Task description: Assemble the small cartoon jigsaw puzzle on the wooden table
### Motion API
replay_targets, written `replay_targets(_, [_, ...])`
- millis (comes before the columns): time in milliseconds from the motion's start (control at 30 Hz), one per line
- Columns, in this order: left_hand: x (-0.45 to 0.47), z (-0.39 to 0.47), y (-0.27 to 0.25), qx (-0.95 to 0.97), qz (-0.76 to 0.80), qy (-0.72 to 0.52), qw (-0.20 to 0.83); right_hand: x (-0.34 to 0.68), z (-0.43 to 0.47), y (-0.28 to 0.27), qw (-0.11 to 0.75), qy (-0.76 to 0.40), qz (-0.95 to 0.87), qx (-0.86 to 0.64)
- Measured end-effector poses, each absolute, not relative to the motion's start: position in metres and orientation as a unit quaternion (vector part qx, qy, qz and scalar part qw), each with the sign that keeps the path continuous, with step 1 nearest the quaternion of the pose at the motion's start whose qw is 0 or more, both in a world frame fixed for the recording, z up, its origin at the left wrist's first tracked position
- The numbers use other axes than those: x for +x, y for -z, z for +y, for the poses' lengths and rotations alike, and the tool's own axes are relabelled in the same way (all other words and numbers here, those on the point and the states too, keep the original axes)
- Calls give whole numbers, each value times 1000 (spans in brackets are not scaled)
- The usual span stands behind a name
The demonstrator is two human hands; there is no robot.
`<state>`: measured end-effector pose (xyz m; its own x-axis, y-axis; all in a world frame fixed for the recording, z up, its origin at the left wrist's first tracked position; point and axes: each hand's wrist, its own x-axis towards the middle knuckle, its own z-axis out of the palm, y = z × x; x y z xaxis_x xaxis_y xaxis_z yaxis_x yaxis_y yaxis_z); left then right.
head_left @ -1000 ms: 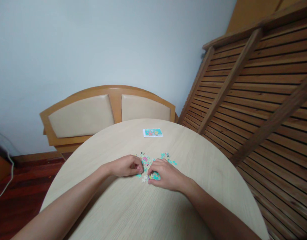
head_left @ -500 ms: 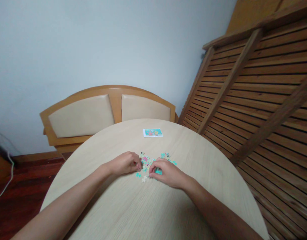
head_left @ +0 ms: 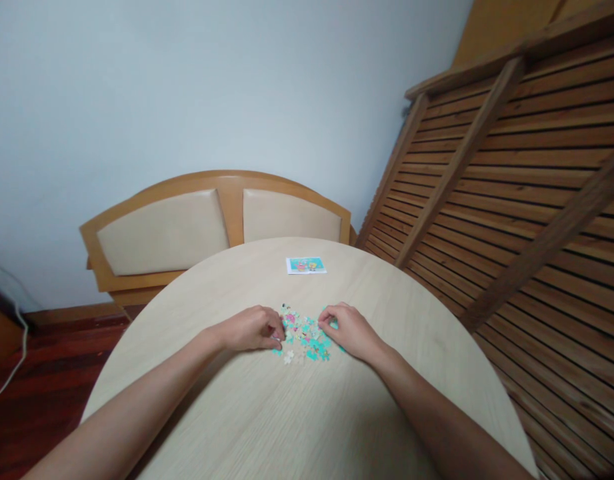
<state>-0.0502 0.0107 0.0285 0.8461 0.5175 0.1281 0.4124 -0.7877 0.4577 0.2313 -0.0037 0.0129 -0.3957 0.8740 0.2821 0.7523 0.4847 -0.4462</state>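
Observation:
A loose heap of small puzzle pieces [head_left: 314,347], turquoise, white and pink, lies spread between my two hands. At the heap's left side my left hand [head_left: 257,328] is closed, with a small pale puzzle piece [head_left: 275,339] showing at its fingertips. My right hand [head_left: 351,332] rests at the right side of the heap, thumb and fingers curled into a pinch over the pieces. Whatever is between those fingertips is too small to make out. Some pieces are partly hidden under the right hand.
The round wooden table [head_left: 267,420] holds a picture card [head_left: 307,266] with cartoon figures, beyond the heap. Behind the table stands a headboard with padded panels [head_left: 161,230] against the wall. A slatted wooden frame [head_left: 497,180] leans at the right. A white cable [head_left: 23,347] hangs at the left.
My right hand has moved right and slightly away from me, uncovering turquoise pieces near the heap's front. My left hand stays nearly in place, with a pale piece now visible at its fingertips.

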Motion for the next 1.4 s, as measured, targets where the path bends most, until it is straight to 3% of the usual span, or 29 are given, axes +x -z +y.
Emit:
replay_targets(133, [-51,12,-28,935,255,-127,209,229,-7,-15,236,-88,-845,-471])
replay_targets(467, [-38,3,-34,940,237,-126,209,215,-24,-24,200,-148,-922,-298])
replay_targets(1400, [-23,-11,-37,925,218,-142,277,212,-20,-15,193,-97,-920,-326])
